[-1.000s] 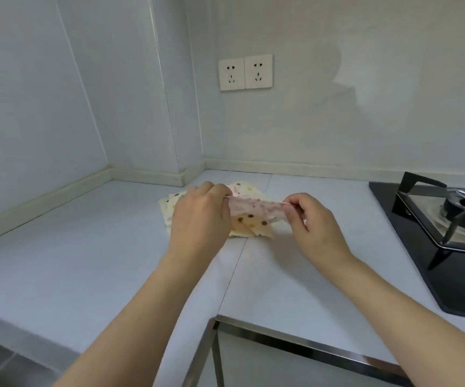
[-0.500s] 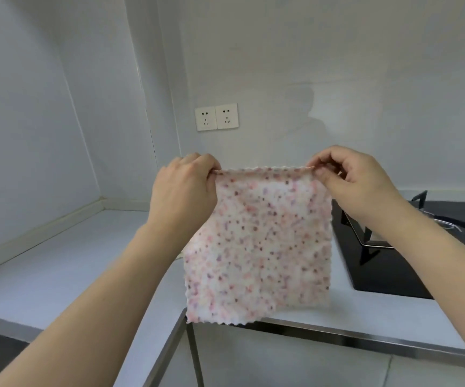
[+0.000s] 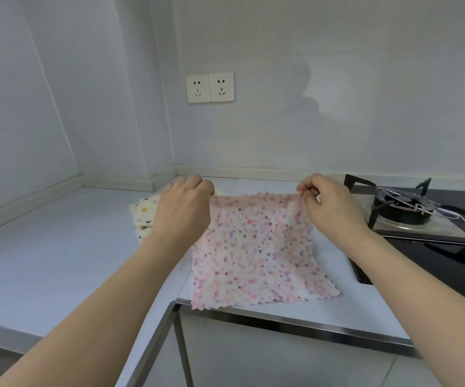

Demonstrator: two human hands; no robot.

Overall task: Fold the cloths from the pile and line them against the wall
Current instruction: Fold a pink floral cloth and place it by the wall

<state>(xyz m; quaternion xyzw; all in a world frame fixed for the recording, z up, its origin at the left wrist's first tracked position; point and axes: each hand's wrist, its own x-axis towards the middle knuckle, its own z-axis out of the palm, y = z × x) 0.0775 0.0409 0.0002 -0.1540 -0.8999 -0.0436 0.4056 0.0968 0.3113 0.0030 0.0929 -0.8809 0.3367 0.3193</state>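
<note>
Countertop [image 3: 58, 261]: fingers [image 3: 306, 191] pinch pink cloth [image 3: 253, 252] top corners.

No readable text, label, brand, number or sign shows anywhere in the head view. The double wall socket [image 3: 210, 88] bears only its pin slots (no lettering can be made out on its white face), and the spotted cloth [image 3: 256, 252] carries dots, not writing. The gas hob [image 3: 418, 216] shows no legible marking either.

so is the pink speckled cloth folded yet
Not yet: the pink speckled cloth is spread in one layer, left hand and right hand pinching its far corners.
</note>
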